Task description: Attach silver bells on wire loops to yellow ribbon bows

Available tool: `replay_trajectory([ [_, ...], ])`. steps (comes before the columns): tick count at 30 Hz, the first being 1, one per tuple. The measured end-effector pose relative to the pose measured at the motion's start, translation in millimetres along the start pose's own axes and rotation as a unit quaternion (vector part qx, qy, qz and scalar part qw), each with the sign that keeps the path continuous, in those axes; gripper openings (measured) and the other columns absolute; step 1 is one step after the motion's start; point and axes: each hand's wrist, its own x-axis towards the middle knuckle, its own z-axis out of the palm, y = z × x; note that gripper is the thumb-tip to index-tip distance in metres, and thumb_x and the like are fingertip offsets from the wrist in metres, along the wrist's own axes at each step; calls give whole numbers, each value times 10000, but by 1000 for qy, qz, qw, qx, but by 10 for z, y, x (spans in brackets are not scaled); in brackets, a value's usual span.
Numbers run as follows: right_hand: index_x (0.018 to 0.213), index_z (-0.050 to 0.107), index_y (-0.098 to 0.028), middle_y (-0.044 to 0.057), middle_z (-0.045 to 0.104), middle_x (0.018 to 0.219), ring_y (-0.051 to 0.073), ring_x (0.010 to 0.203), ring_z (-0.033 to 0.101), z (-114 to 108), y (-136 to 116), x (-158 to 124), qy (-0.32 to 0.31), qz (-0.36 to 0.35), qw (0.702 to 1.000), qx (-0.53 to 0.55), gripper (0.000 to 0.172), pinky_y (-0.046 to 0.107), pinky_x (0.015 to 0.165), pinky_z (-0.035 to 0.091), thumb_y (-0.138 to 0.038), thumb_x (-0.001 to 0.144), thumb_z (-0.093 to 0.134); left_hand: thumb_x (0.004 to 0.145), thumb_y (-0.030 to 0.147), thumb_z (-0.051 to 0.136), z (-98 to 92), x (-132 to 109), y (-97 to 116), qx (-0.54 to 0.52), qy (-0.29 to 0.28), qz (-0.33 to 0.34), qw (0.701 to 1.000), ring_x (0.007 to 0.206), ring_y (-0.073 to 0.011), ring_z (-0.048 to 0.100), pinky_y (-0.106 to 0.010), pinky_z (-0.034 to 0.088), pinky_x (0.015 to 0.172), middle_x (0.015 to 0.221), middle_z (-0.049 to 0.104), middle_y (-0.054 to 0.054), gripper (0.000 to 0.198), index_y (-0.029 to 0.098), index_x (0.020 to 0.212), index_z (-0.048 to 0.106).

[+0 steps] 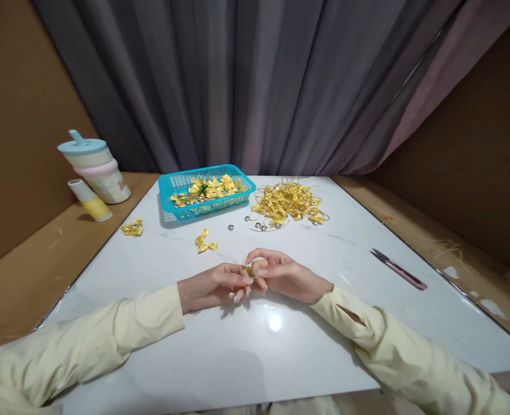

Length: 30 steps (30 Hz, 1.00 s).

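Note:
Over the middle of the white table, my left hand (226,282) and my right hand (276,271) meet fingertip to fingertip. Both are closed in a pinch on a small yellow ribbon bow (249,270), mostly covered by the fingers. A thin yellow cord loops up by the right index finger. Just beyond my left hand lie loose yellow ribbon bows (207,246). A small silver bell (231,227) rests farther back. To its right spreads a pile of yellow bows with cords and silver bells (287,202).
A blue plastic basket (163,199) at the back holds bows and bells. Pink-handled snips (399,269) lie on the right. At the left stand a lidded tumbler (101,170) and a yellow-white tube (90,200); a bundled yellow bow (132,227) lies nearby. A grey curtain (237,86) hangs behind.

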Motion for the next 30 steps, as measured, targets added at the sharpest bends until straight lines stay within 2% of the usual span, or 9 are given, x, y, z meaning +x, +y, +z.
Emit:
replay_trajectory([
  [5, 959, 560, -121, 9, 614, 707, 104, 592, 564, -18, -1, -12, -25, 3, 999, -46, 224, 259, 655, 398, -183, 768, 660, 617, 194, 736, 19, -4, 13, 38, -3, -3, 999, 432, -32, 440, -152, 320, 452, 630, 656, -64, 149, 73, 662, 661],
  [10, 977, 554, -128, 16, 626, 727, 103, 613, 573, -13, -29, -32, -36, 0, 996, -86, 244, 248, 639, 430, -179, 768, 669, 645, 202, 695, 41, -21, 16, 68, -12, 9, 998, 440, -42, 433, -162, 313, 461, 550, 608, -27, 119, 85, 657, 673],
  [14, 1020, 537, -119, 35, 638, 756, 110, 629, 581, 10, -72, -61, -39, -1, 992, -119, 273, 258, 644, 441, -176, 781, 656, 640, 201, 692, 60, -35, 24, 90, 3, 12, 996, 502, -79, 490, -176, 305, 471, 517, 580, -23, 154, 111, 545, 612],
  [18, 1041, 528, -122, 36, 644, 739, 100, 615, 568, 25, -89, -72, -43, 8, 990, -133, 295, 247, 627, 436, -190, 785, 658, 652, 213, 688, 45, -38, 30, 121, -3, 5, 993, 446, -60, 444, -184, 294, 465, 492, 555, -12, 169, 104, 547, 612],
  [20, 1034, 529, -121, 35, 646, 727, 103, 617, 572, 27, -84, -70, -42, 10, 992, -122, 305, 235, 608, 427, -194, 774, 670, 655, 231, 688, 32, -36, 33, 122, -11, -2, 992, 441, -60, 453, -189, 301, 464, 537, 595, -32, 170, 99, 569, 625],
  [25, 1003, 538, -113, 34, 650, 703, 115, 622, 590, 16, -72, -59, -36, 12, 994, -103, 286, 224, 585, 416, -152, 754, 672, 718, 331, 640, 39, -46, 54, 135, -15, -7, 991, 515, -81, 499, -205, 318, 472, 805, 681, -132, 272, 64, 741, 691],
  [30, 988, 536, -117, 31, 656, 704, 116, 620, 602, -9, -63, -49, -34, 14, 995, -88, 290, 211, 558, 414, -126, 734, 677, 704, 301, 682, 54, -71, 63, 168, 5, 16, 986, 473, -71, 455, -210, 311, 492, 533, 584, -30, 227, 86, 637, 661],
])
